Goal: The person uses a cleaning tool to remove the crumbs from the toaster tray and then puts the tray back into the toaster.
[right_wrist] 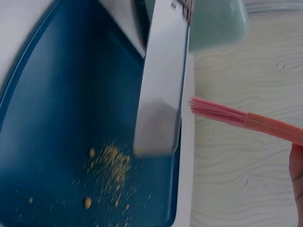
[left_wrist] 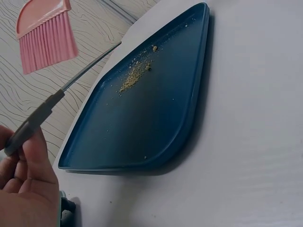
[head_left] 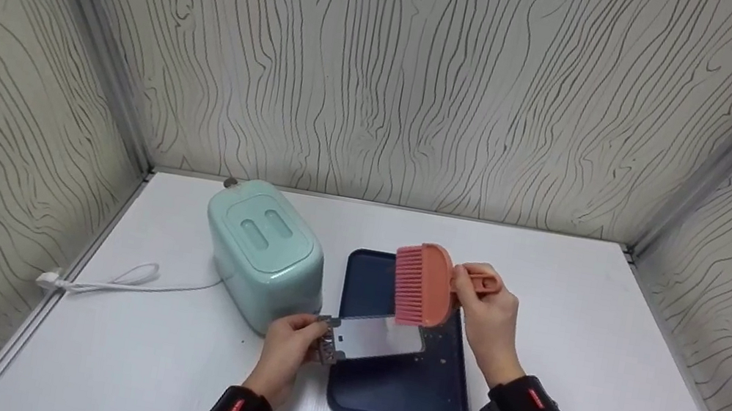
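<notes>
My left hand [head_left: 287, 350] pinches the grey end of a flat metal crumb tray [head_left: 377, 341], which slants out over a dark blue tray [head_left: 390, 397]. In my right hand [head_left: 489, 324] is a small coral brush [head_left: 435, 288], gripped by its handle, with pink bristles pointing left near the crumb tray's far end. The right wrist view shows a gap between the bristles [right_wrist: 215, 111] and the metal plate [right_wrist: 161, 90]. Brown crumbs [left_wrist: 135, 75] lie scattered on the blue tray, most of them in one patch.
A mint-green toaster [head_left: 267, 260] with a covered top stands just left of the blue tray. Its white cord and plug [head_left: 50, 279] lie on the white table [head_left: 161, 365] at the left. Patterned wall panels [head_left: 388, 75] enclose the back and both sides.
</notes>
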The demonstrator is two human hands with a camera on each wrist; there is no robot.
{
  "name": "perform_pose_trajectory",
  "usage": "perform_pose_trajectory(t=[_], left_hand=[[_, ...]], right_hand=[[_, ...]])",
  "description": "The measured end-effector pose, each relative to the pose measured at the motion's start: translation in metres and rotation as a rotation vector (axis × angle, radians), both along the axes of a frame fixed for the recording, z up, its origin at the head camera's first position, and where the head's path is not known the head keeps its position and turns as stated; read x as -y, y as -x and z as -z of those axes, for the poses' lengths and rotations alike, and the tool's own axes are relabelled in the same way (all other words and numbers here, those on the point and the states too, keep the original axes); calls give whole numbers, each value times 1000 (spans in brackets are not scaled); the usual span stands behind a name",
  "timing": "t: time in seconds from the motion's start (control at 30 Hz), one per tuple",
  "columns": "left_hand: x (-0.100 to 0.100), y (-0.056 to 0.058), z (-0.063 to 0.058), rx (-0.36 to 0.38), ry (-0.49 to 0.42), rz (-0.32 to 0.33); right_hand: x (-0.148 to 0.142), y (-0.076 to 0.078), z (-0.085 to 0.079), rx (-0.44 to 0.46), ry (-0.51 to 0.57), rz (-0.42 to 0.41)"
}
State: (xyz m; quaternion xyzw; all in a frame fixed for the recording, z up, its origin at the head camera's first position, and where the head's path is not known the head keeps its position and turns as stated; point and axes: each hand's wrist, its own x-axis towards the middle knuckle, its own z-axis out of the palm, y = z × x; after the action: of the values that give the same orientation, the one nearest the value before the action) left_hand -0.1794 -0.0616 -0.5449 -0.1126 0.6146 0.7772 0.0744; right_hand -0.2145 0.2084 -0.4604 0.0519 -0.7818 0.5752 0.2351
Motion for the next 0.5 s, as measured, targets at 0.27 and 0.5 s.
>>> perform_pose_trajectory(t=[0.27,0.5], left_hand=[[-3,-1,-2,6,1,-8],[-5,-2,-3,0,-15,2]], right_hand=[[30,-11,-9,113,179,-162],[47,-14,-6,182,221,-242]])
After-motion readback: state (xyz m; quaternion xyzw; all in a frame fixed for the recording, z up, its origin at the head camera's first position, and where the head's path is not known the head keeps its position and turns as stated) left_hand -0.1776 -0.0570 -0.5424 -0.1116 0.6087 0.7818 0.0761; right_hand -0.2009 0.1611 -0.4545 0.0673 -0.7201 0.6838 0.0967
